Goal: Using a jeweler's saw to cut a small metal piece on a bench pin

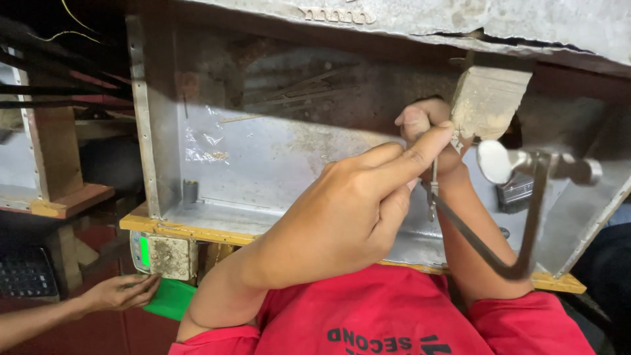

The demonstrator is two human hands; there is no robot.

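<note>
A thin metal rod (433,190) stands upright against the far-right part of a metal box (263,164), just below a pale wooden block (486,98). The left hand (348,217) reaches across from the near left, index finger stretched out and touching the rod's top beside the block, the other fingers curled loosely. The right hand (427,128) sits just behind, its fingers pinched shut around the rod's upper end. A hammer (532,171) rests over the right forearm, head to the right. At the near left, another person's hand (121,292) touches a green object (171,299).
</note>
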